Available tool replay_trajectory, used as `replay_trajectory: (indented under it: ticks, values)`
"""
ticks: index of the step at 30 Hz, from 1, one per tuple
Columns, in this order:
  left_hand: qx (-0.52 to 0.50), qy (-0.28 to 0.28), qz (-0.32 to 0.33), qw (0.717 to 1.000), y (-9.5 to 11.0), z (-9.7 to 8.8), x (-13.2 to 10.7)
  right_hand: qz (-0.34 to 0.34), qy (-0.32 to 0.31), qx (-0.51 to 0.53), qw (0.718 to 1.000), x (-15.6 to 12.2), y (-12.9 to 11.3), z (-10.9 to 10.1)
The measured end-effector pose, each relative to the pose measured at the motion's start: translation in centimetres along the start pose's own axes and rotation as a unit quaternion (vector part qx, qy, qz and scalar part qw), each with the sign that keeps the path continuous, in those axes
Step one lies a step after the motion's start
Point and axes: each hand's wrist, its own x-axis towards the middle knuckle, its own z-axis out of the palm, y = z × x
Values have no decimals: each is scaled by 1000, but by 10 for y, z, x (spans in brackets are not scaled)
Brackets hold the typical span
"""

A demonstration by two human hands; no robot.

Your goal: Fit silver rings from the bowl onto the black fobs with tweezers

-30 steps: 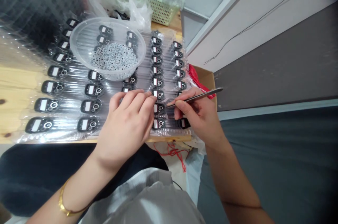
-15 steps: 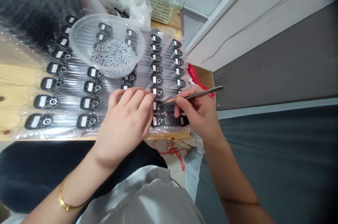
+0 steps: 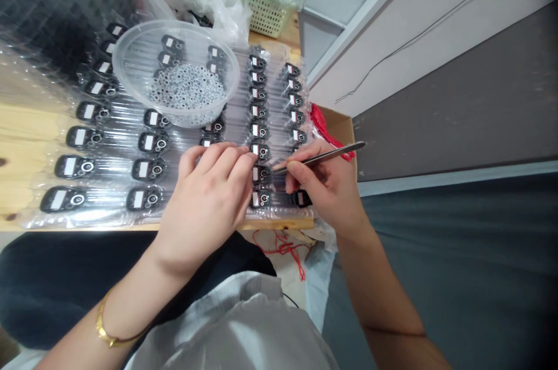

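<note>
My right hand (image 3: 329, 184) pinches slim metal tweezers (image 3: 325, 156), their tip beside a small black oval plastic part (image 3: 261, 173) with a ring-shaped hole. My left hand (image 3: 213, 184) lies palm down over the rows of parts. Its fingers are bent and held together, with the fingertips at the left edge of that part; what lies under them is hidden. Several like parts, many with a white rectangle, sit in columns on a clear plastic sheet (image 3: 108, 175). Behind my left hand stands a clear round tub (image 3: 124, 82) with many small silvery rings (image 3: 189, 88).
A pale green perforated basket (image 3: 265, 13) and a crumpled white plastic bag (image 3: 226, 13) are at the back. Stacked dark trays (image 3: 56, 4) rise at the far left. A cardboard box (image 3: 340, 123) with red plastic (image 3: 320, 120) stands beyond the wooden table's (image 3: 26, 143) right side.
The tweezers in my right hand have drawn back slightly to the right, their tip a little away from the black part. My left hand has stayed in place.
</note>
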Motion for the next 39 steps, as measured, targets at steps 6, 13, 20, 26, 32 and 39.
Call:
replay_trajectory:
  ticks: [6,13,20,26,32,39]
  values:
    - [1,-5,-2,1000,0,0,1,-2,10,14,1000,0,1,-1]
    - [-3,-3,-7,1000,-1,1,0,-5,40,9,999,-2,1,-2]
    - [-25,-8,-20,999,-2,0,0,-53,73,-36,995,22,-29,6]
    - [-32,-15,-26,999,-1,1,-1,-108,71,-46,991,86,-46,35]
    - [-46,-18,-32,998,-2,1,-2,-181,17,-200,963,131,-35,51]
    - [-59,-8,-31,998,-3,1,-1,-166,18,-239,957,132,-32,52]
